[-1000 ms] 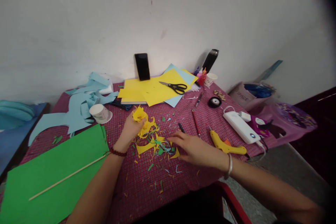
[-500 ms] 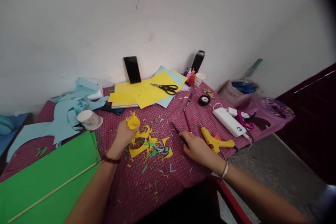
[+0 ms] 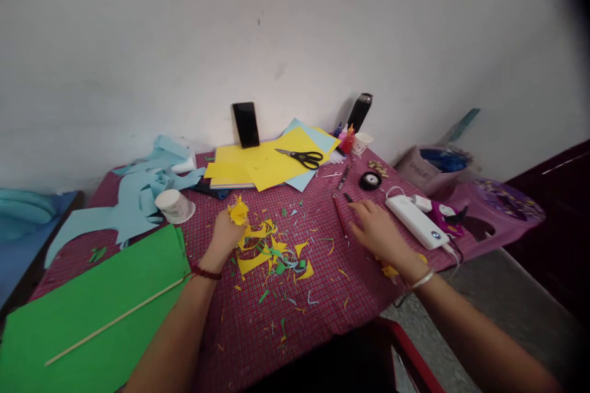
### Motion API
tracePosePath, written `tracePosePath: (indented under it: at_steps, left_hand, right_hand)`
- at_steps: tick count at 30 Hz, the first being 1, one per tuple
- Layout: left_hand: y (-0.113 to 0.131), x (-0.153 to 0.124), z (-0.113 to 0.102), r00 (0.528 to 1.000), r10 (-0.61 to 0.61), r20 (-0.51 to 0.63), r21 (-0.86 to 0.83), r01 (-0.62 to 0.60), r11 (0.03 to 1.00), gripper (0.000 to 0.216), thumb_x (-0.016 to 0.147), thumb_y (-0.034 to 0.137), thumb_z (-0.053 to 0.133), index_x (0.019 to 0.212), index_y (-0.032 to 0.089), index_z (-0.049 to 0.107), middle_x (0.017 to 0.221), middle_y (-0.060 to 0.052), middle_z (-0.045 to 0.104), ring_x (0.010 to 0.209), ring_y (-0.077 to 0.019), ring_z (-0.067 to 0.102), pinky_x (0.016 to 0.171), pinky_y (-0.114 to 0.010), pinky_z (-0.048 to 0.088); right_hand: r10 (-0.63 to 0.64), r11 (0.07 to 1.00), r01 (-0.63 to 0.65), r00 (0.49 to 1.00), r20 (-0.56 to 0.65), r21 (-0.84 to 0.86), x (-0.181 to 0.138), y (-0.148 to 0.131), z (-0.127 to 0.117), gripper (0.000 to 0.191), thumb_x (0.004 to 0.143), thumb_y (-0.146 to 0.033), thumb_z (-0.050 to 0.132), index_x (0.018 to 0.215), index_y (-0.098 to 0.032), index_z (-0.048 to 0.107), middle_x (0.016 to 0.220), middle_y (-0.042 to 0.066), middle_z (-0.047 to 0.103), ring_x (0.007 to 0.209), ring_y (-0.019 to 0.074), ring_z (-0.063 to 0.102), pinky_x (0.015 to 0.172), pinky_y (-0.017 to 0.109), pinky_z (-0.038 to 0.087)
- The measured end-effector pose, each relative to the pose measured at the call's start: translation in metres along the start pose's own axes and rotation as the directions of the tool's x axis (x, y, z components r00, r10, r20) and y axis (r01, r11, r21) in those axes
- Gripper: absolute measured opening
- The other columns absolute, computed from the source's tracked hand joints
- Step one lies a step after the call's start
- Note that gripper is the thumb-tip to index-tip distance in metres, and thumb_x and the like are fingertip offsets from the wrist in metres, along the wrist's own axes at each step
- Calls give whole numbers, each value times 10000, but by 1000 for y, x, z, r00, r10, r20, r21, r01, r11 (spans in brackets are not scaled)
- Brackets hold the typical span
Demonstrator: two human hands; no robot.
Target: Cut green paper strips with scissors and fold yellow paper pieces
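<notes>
My left hand is closed around a yellow paper flower, whose pointed petals stick up above the fingers. Beside it lies a heap of yellow and green paper scraps. Over on the right, my right hand is low over the tablecloth with fingers spread. A black pen shows just past its fingertips, the rest of it covered by the hand. Close to the thumb is a red pen. The yellow glue gun is mostly hidden beneath my right forearm.
Scissors lie on yellow sheets, with a phone behind. Green sheets bearing a thin stick, blue paper and a paper cup are left. Black tape and a white power bank are right.
My right hand has moved right with the black pen and its fingers have spread, the forearm now covering the glue gun. My left hand still holds the flower. The view has shifted slightly left.
</notes>
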State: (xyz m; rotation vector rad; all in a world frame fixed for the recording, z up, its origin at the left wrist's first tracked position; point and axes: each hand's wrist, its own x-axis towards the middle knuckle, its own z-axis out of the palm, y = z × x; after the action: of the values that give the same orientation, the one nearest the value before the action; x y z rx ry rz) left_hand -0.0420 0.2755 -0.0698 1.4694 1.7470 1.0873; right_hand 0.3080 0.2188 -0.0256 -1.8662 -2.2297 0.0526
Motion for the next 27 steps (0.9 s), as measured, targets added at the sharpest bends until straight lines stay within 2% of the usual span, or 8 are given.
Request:
tracePosePath:
  at_steps: [2, 4, 6, 8, 15, 19, 23, 27]
  left_hand:
    - [-7, 3, 3, 999, -19, -27, 13, 20, 1000, 51, 598, 168, 553, 646, 178, 569, 662, -17, 627, 623, -168, 602, 561, -251, 461]
    - [-13, 6, 6, 998, -33, -45, 22, 34, 999, 62, 600, 173, 557, 656, 175, 582, 686, -31, 642, 651, -185, 619, 575, -264, 472]
    - [-17, 8, 8, 998, -40, -54, 22, 41, 999, 90, 602, 175, 563, 684, 172, 599, 717, -41, 664, 675, -196, 636, 595, -273, 485]
    - [-17, 7, 8, 998, -44, -48, 15, 44, 999, 115, 605, 172, 568, 710, 167, 614, 739, -45, 687, 688, -201, 652, 609, -276, 497]
    - [-9, 1, 2, 1000, 7, 30, -10, -7, 1000, 73, 642, 139, 551, 685, 158, 606, 721, -41, 695, 641, -171, 641, 584, -250, 495]
    - [-3, -1, 2, 998, 40, 39, 43, -41, 998, 39, 673, 129, 558, 669, 165, 571, 678, -23, 666, 610, -146, 613, 577, -234, 479]
    - [1, -4, 7, 999, 39, 38, 149, -45, 988, 99, 700, 115, 554, 779, 166, 586, 743, -32, 684, 638, -142, 617, 588, -229, 459]
    - [4, -9, 11, 996, 29, 79, 276, -50, 960, 71, 757, 176, 563, 813, 177, 606, 791, -60, 698, 694, -157, 638, 613, -234, 428]
  right_hand:
    - [-152, 975, 148, 988, 7, 165, -20, -30, 5, 464, 864, -259, 573, 1308, -143, 507, 1286, 162, 540, 1203, 270, 508, 1038, 414, 404]
    - [-255, 939, 219, 961, 108, 266, -41, -58, 16, 710, 817, -316, 658, 1448, -198, 355, 1478, 151, 372, 1361, 282, 355, 1099, 448, 342]
    - [-328, 924, 267, 921, 210, 275, -54, -77, 31, 894, 739, -392, 747, 1492, -240, 289, 1565, 148, 224, 1434, 340, 199, 1125, 530, 268]
    - [-357, 922, 290, 894, 270, 257, -55, -87, 45, 958, 713, -422, 773, 1507, -255, 263, 1591, 150, 156, 1453, 368, 113, 1132, 571, 220]
    - [-495, 852, 435, 850, 181, 291, 9, -105, 73, 777, 854, -433, 638, 1504, -214, 273, 1584, 156, 187, 1464, 304, 98, 1151, 519, 206]
    - [-535, 824, 484, 835, 125, 294, 43, -131, 80, 701, 869, -381, 615, 1468, -151, 332, 1521, 178, 312, 1420, 304, 209, 1133, 497, 236]
    - [-571, 804, 528, 813, 111, 272, 52, -151, 75, 441, 847, -274, 614, 1254, -117, 547, 1236, 155, 544, 1168, 275, 464, 1007, 433, 385]
    - [-576, 808, 537, 805, 139, 241, 40, -156, 65, 229, 847, -277, 597, 1019, -130, 628, 1039, 120, 579, 997, 256, 514, 906, 402, 434]
